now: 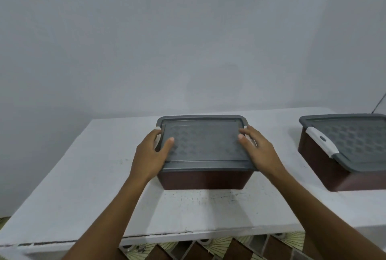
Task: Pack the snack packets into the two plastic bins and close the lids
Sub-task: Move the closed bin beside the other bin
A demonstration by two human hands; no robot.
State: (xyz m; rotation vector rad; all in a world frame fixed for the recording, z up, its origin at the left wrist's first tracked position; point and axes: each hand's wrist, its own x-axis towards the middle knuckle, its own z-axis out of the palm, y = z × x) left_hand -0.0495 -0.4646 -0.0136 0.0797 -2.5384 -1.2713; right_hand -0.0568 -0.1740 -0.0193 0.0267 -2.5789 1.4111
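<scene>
A dark brown plastic bin (pixel 203 181) with a grey patterned lid (pixel 203 144) stands in the middle of the white table (pixel 83 186). My left hand (pixel 151 155) grips the lid's left edge, thumb on top and fingers curled over the white side latch. At the lid's right edge, my right hand (pixel 259 151) holds on the same way, covering the right latch. A second brown bin (pixel 319 167) with its grey lid (pixel 359 144) on sits at the right, its white latch (pixel 320 140) folded down over the lid. No snack packets are visible.
A plain grey wall rises behind the table. The table's front edge is chipped, and patterned floor tiles (pixel 208 249) show below it. A thin dark cable (pixel 379 105) hangs at the far right.
</scene>
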